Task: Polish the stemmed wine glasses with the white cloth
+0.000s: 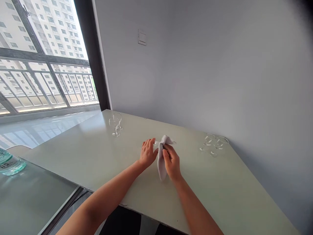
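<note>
Near the middle of the pale table [93,156], my right hand [171,160] pinches a light grey cloth [161,163] that hangs down below the fingers. My left hand [147,152] is just left of the cloth, its fingers curled round something clear. A small part of a clear glass [156,144] shows between my left hand and the cloth; the rest of it is hidden. Two stemmed glasses [115,125] stand at the far left of the table. Two more clear glasses [218,143] stand at the right, near the wall.
A grey wall [195,71] with a switch [142,38] rises behind the table. At the far left, a clear greenish bottle [11,164] is on a lower grey surface [31,192]. A large window [46,58] is at the upper left.
</note>
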`<action>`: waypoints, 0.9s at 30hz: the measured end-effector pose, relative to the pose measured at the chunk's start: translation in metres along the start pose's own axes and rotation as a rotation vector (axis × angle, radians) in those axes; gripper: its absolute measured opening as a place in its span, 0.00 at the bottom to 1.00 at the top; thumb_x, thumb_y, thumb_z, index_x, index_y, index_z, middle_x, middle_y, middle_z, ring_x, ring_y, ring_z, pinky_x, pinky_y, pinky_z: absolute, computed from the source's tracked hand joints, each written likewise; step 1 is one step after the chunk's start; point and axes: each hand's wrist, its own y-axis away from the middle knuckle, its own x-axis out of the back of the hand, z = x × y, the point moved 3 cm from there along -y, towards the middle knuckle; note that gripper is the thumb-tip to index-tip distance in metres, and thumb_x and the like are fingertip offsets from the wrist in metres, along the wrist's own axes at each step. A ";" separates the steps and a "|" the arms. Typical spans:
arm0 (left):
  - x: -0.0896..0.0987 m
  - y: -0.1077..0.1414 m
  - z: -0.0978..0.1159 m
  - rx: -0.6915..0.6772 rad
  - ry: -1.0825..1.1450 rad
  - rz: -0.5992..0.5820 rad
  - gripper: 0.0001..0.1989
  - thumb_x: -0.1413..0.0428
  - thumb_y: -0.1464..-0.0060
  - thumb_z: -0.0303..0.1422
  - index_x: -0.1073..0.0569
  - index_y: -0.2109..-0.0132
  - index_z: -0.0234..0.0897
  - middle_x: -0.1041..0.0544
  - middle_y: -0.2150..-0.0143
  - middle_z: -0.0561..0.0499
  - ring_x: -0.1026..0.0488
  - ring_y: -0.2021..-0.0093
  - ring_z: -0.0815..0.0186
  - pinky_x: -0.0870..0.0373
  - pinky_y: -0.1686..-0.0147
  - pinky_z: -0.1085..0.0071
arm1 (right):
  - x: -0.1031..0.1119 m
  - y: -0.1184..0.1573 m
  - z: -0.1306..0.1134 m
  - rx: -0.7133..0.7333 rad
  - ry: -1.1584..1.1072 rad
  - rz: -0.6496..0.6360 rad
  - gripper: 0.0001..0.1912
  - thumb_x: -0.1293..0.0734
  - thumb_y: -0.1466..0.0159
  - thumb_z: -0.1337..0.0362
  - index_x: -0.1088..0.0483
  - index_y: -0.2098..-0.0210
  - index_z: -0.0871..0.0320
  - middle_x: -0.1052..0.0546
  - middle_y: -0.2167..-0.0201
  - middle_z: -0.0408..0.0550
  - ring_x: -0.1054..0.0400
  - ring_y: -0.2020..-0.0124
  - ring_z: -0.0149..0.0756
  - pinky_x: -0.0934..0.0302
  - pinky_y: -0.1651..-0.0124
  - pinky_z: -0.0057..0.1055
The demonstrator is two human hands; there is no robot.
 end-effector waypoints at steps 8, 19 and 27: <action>0.002 -0.003 0.002 -0.265 0.007 -0.291 0.20 0.52 0.52 0.27 0.37 0.49 0.35 0.30 0.56 0.41 0.34 0.57 0.57 0.40 0.57 0.61 | -0.011 -0.001 0.026 -0.347 -0.192 -0.509 0.14 0.35 0.47 0.53 0.32 0.70 0.58 0.28 0.83 0.43 0.32 0.80 0.33 0.39 0.79 0.27; 0.016 -0.013 0.000 -0.168 -0.056 -0.228 0.16 0.51 0.47 0.38 0.33 0.51 0.45 0.27 0.67 0.47 0.32 0.58 0.60 0.51 0.46 0.58 | -0.005 -0.008 0.023 -0.492 -0.514 -0.300 0.20 0.36 0.47 0.49 0.32 0.64 0.59 0.25 0.68 0.49 0.28 0.72 0.39 0.37 0.79 0.28; 0.009 -0.007 -0.008 0.019 0.404 -0.824 0.25 0.51 0.56 0.55 0.28 0.66 0.37 0.34 0.81 0.55 0.37 0.78 0.71 0.40 0.73 0.75 | 0.027 -0.010 0.015 -0.392 -0.350 -0.667 0.16 0.34 0.47 0.53 0.31 0.71 0.62 0.26 0.78 0.45 0.28 0.77 0.38 0.35 0.68 0.35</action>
